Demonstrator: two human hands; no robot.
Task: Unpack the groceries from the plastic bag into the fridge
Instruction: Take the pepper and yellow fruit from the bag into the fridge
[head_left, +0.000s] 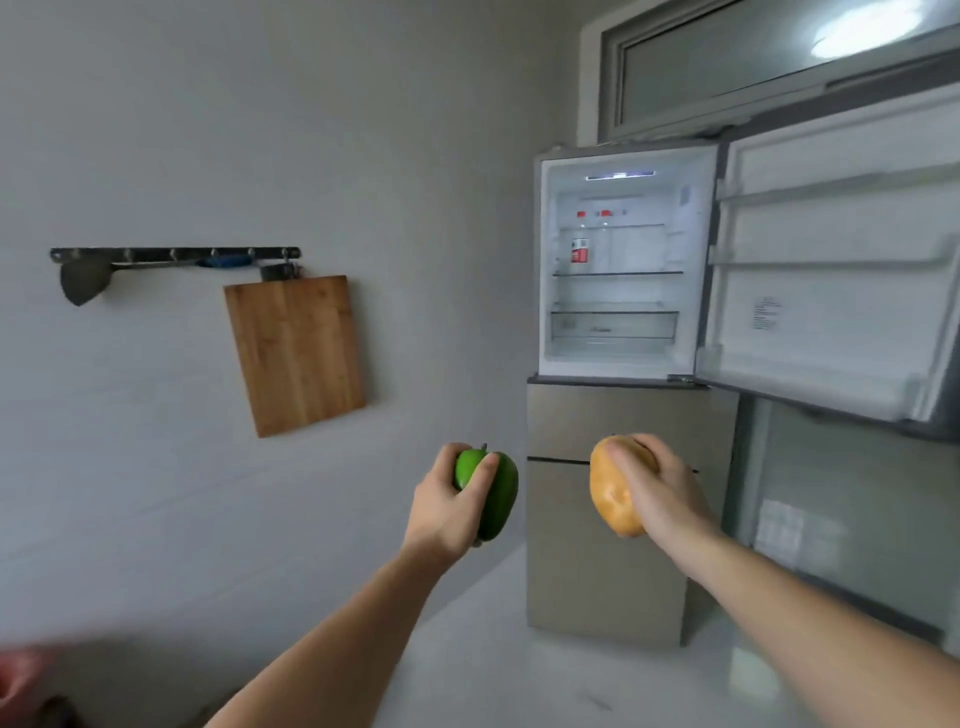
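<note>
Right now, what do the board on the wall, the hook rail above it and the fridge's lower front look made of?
Cutting board: wood or bamboo, matte, going by the glued strips and visible grain.
Hook rail: looks like metal, dull grey with a slight sheen; blur leaves the finish uncertain.
Fridge lower front: brushed metal or a metal-look coating in a champagne tone, with a soft, even sheen; cannot tell which.

Green pepper (493, 491), tan potato (613, 491), beige fridge (597, 571)

Open fridge (618, 270) with lit white interior, glass shelves (617, 273) one above another, red-labelled containers (580, 250) standing on the upper shelf at left, clear drawer (614, 326) beneath, door racks (831, 262) on the swung-open door, pale floor (519, 675) beneath the fridge.
</note>
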